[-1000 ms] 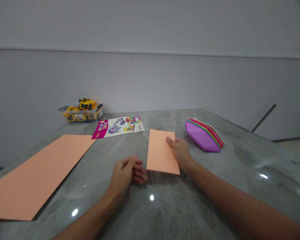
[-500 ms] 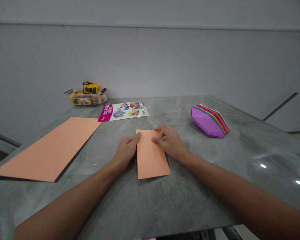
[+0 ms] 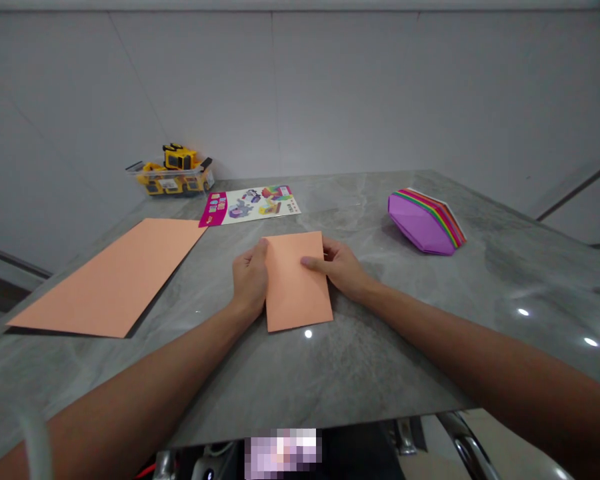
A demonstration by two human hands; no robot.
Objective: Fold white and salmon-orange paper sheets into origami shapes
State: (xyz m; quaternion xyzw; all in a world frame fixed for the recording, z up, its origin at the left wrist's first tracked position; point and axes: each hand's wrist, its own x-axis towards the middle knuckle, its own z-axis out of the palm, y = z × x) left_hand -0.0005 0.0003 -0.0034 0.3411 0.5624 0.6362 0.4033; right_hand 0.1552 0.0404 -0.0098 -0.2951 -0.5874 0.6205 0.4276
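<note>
A folded piece of orange paper (image 3: 296, 293) is held up between both hands above the grey table. My left hand (image 3: 250, 277) is closed on its left edge, with the thumb near the top left corner. My right hand (image 3: 343, 270) grips the right side, its thumb lying on the front face and the other fingers behind, partly hidden by the paper. A larger sheet of orange paper (image 3: 115, 280) lies flat to the left of my left hand.
On the grey marble table (image 3: 380, 373), a printed booklet (image 3: 253, 205) lies at the back. A clear bin (image 3: 175, 183) of yellow toy vehicles stands back left. A purple folded-paper piece with rainbow edges (image 3: 423, 227) rests at the right. Metal chair legs show below the front edge.
The camera has tipped down. The folded paper has been raised more upright toward me, and my right hand's fingers have slid from its top edge to behind its right side.
</note>
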